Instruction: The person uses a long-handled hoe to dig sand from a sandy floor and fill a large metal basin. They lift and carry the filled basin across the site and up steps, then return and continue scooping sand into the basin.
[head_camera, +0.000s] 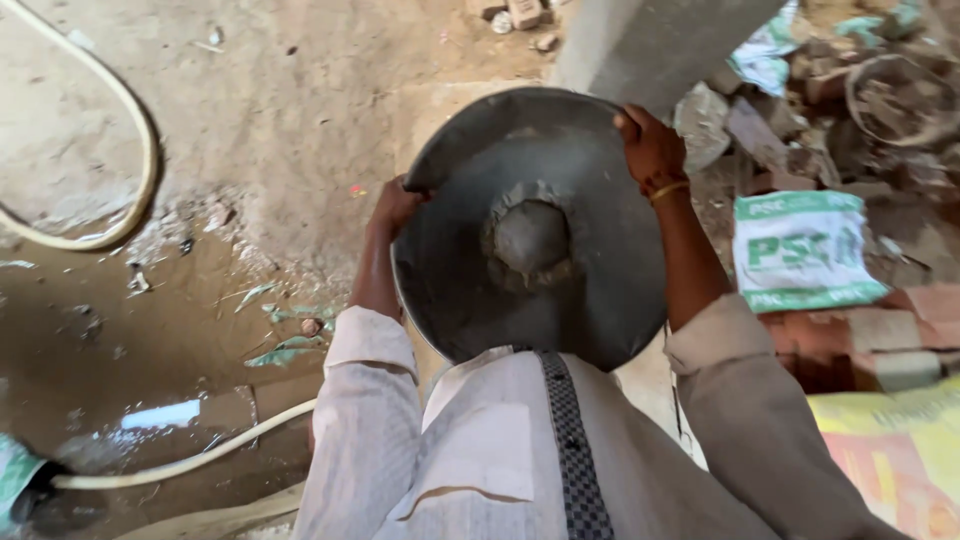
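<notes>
1. The pan (530, 230) hides most of both palms; only the knuckles and fingers at its rim show. Its near edge is covered by the person's shirt (480, 450), and the ground under it cannot be seen.
2. A hose (140, 130) loops out of view at the left edge; a second length runs off at the lower left. The wet patch (110, 350) there is murky, and what lies in it is hard to make out.
3. A white sack with a green band (800, 250) lies flat on rubble at the right, just beside the right forearm. A yellow and pink sack (900, 460) is cut off at the lower right corner. Torn pale wrapping (765, 45) sits by a grey pillar (650, 40) at the top.
4. The left hand (395, 205) is curled tight on the pan's left rim, forearm reaching up from a rolled white sleeve.
5. The right hand (650, 150) grips the upper right rim — fingers folded over the edge, a yellow bangle at the wrist.
6. The pan is held between both hands in front of the chest, tilted, with a grey lump at its centre.
</notes>
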